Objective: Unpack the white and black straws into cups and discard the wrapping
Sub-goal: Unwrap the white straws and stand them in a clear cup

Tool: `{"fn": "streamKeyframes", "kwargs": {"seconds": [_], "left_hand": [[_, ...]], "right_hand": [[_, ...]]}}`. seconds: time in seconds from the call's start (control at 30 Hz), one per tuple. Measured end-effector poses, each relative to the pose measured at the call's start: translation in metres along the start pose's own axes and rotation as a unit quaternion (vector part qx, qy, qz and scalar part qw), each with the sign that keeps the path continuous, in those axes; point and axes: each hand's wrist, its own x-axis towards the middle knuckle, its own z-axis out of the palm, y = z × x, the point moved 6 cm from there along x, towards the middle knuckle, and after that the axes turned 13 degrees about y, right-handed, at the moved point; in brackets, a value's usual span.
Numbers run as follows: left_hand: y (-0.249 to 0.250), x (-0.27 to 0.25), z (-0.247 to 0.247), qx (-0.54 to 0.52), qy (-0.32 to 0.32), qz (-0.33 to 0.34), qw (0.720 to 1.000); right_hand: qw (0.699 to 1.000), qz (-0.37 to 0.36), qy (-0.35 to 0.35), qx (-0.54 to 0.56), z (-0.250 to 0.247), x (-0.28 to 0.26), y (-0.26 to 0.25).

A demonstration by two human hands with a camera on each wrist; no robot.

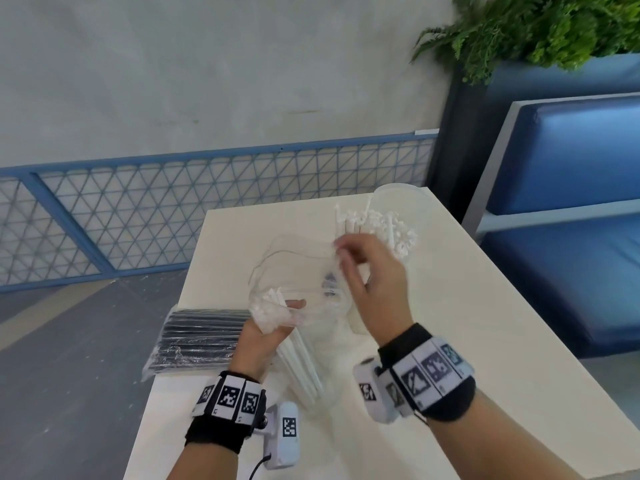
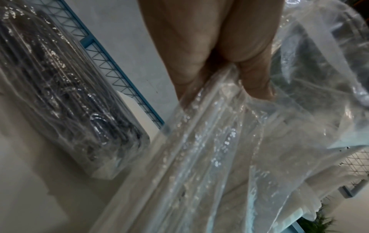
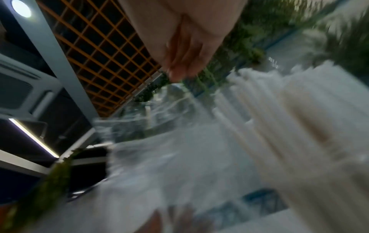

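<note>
You stood at a pale worktop [image 1: 450, 323] set against a grey wall with blue mesh panelling, a blue bench and ferns off beyond your right hand. Out past your left hand, touching the worktop's near-left edge, lay the sealed pack of black straws [image 1: 199, 337], not yet opened. Your left hand [image 1: 261, 336] was clenched around the clear wrapping [image 1: 294, 271] and the bundle of white straws [image 1: 301, 358] inside it, their crimped tops poking up above your fingers [image 2: 257, 82] and their lower ends slanting down toward you. Your right hand [image 1: 372, 282], raised just above and beside the left, appeared to pinch the loose upper film between thumb and fingertips, though blur made the exact contact hard to confirm. Beyond your right hand stood a clear cup [image 1: 401, 216] already holding a cluster of white straws.

To do this step well, I judged you needed a firm left grip on the straws themselves while the right peeled the film away from them, so none spilled. Then you could drop the bundle into the cup beyond your right hand, keeping hold of the wrapping for discarding.
</note>
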Motion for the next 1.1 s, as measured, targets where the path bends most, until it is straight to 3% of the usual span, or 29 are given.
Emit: {"fn": "streamKeyframes", "kwargs": {"seconds": [0.13, 0.23, 0.33, 0.5, 0.63, 0.73, 0.83, 0.93, 1.1], "left_hand": [[0.002, -0.003, 0.007, 0.058, 0.014, 0.014, 0.998], [0.008, -0.010, 0.015, 0.075, -0.016, 0.018, 0.997], [0.010, -0.011, 0.018, 0.076, -0.051, 0.019, 0.996], [0.006, -0.010, 0.020, 0.069, -0.110, -0.002, 0.992], [0.009, -0.015, 0.024, 0.164, -0.145, 0.015, 0.976], [0.008, -0.014, 0.024, 0.105, -0.117, -0.023, 0.987], [0.010, -0.015, 0.026, 0.086, -0.117, -0.003, 0.989], [0.005, -0.015, 0.019, 0.036, -0.118, -0.012, 0.992], [-0.009, -0.019, 0.021, 0.046, -0.099, -0.065, 0.992]], "right_hand": [[0.967, 0.096, -0.235, -0.035, 0.045, -0.038, 0.008], [0.928, 0.130, -0.337, -0.089, 0.058, -0.053, 0.023], [0.907, 0.159, -0.384, -0.066, 0.062, -0.065, 0.025], [0.894, 0.218, -0.392, -0.001, 0.068, -0.091, 0.024], [0.889, 0.259, -0.374, 0.058, 0.067, -0.093, 0.020], [0.893, 0.274, -0.352, 0.056, 0.072, -0.099, 0.025], [0.893, 0.285, -0.345, 0.047, 0.072, -0.094, 0.029], [0.897, 0.313, -0.295, 0.099, 0.061, -0.073, 0.026], [0.919, 0.259, -0.272, 0.123, 0.043, -0.033, 0.011]]}}
